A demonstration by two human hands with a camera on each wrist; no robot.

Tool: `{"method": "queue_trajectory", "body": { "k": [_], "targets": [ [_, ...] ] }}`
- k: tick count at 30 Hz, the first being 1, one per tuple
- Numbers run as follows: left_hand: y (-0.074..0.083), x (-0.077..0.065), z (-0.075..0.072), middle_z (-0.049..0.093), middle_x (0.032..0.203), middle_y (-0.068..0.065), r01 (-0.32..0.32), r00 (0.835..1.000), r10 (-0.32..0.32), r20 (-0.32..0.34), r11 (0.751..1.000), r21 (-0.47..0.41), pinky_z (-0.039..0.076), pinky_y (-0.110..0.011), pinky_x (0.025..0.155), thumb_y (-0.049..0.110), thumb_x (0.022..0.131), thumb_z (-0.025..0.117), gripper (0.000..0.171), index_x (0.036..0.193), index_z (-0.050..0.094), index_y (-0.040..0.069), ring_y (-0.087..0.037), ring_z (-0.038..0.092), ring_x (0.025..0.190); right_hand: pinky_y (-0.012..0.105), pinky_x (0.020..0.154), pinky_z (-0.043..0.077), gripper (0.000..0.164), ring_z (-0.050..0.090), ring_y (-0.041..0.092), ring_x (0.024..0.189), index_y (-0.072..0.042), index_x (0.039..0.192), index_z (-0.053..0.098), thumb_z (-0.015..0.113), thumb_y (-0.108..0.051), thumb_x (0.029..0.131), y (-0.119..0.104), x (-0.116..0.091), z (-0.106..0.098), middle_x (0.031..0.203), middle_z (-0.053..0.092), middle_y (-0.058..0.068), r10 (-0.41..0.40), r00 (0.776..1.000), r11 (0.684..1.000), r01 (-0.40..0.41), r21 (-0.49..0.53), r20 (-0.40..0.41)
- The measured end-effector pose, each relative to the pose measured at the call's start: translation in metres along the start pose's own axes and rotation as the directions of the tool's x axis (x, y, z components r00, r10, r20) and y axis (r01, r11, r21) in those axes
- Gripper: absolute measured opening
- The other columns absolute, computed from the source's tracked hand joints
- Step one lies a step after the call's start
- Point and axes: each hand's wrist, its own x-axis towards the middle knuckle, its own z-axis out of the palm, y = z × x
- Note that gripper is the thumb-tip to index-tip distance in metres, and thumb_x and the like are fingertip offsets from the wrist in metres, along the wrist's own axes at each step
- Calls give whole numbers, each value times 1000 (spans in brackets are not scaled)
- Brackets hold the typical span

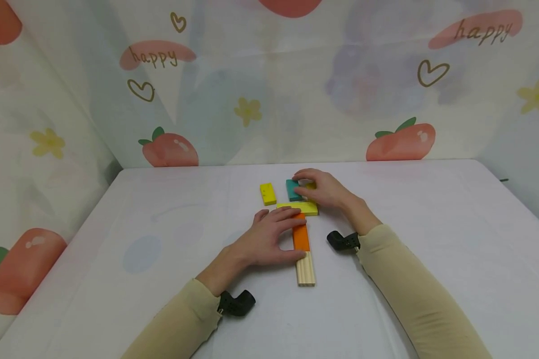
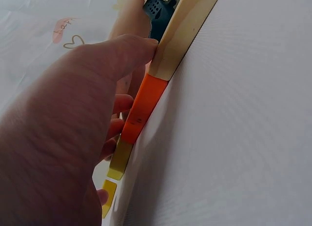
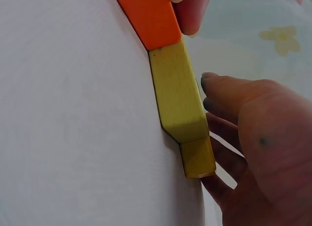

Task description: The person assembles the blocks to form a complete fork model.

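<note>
Blocks lie joined on the white table. An orange block [image 1: 301, 238] meets a pale wood block [image 1: 305, 271] at its near end and a crosswise yellow block [image 1: 312, 209] at its far end. My left hand [image 1: 267, 242] lies over the line from the left, its fingers spread across the orange and yellow blocks, its thumb at the wood block. My right hand [image 1: 323, 189] is over a teal block [image 1: 291, 191] beyond the crosswise one, fingertips and thumb touching it. Another yellow block [image 1: 311, 186] shows partly under that hand; the right wrist view shows its end [image 3: 198, 160].
A separate small yellow block [image 1: 267, 194] lies left of the teal one. Black wrist cameras [image 1: 236, 303] sit at both sleeve cuffs. A printed cloth wall [image 1: 287, 134] rises behind the white table [image 1: 170, 289], with another at the left.
</note>
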Motion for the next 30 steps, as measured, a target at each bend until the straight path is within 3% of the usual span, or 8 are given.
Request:
{"method": "queue_trajectory", "body": {
  "k": [9, 30],
  "targets": [
    [0, 0, 0, 41, 162, 1, 6, 1000, -6, 6, 1000, -3, 14, -59, 121, 52, 90, 69, 66, 147, 57, 21, -15, 30, 151, 57, 118, 31, 43, 47, 36, 133, -10, 141, 60, 66, -24, 100, 0, 0, 1, 148, 53, 16, 29, 1000, 1000, -29, 10, 5],
    [1, 0, 0, 40, 162, 2, 20, 1000, -20, 11, 1000, -2, 13, -59, 122, 52, 90, 70, 66, 147, 57, 22, -15, 29, 152, 57, 119, 30, 45, 46, 35, 134, -11, 140, 61, 69, -28, 98, 0, -3, 2, 149, 53, 14, 35, 999, 999, -35, 19, 4]
  ]
}}
